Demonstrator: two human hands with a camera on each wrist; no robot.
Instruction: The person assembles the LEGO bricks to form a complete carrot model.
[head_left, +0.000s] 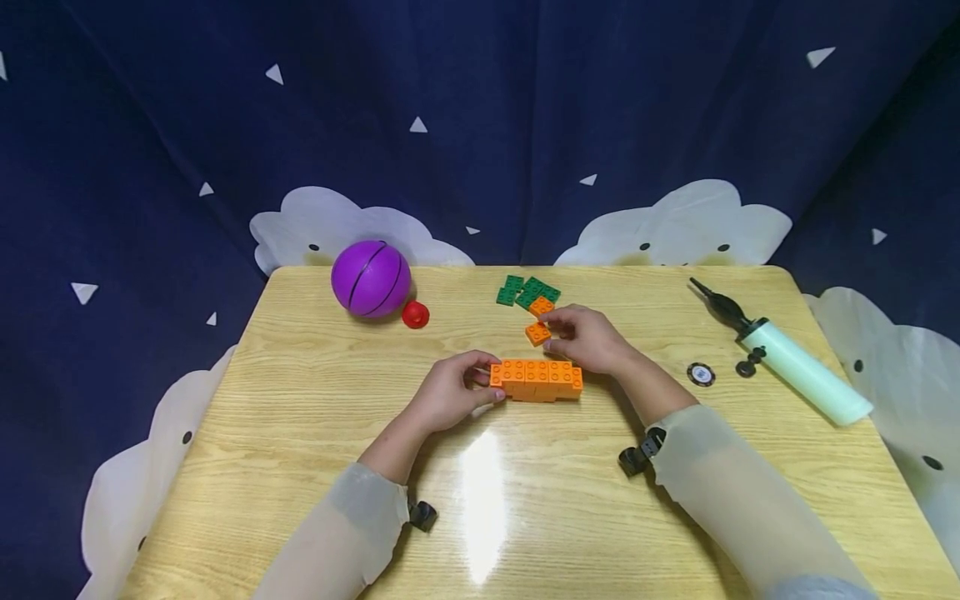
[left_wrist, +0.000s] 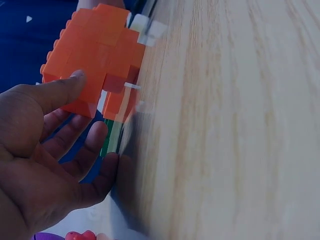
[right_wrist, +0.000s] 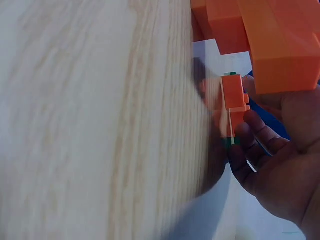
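Overhead, the left hand (head_left: 448, 397) pinches the left end of the orange brick block (head_left: 537, 380) mid-table (head_left: 315, 417); the right hand (head_left: 590, 337) curls on a small orange brick (head_left: 537, 333) just behind it. Left wrist: the thumb (left_wrist: 55, 92) presses the block. Right wrist: fingertips (right_wrist: 247, 131) touch the small brick.

No text, label or number is legible.

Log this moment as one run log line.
left hand: holds orange brick block | right hand: pinches small orange brick | green bricks: loose behind, on wooden table
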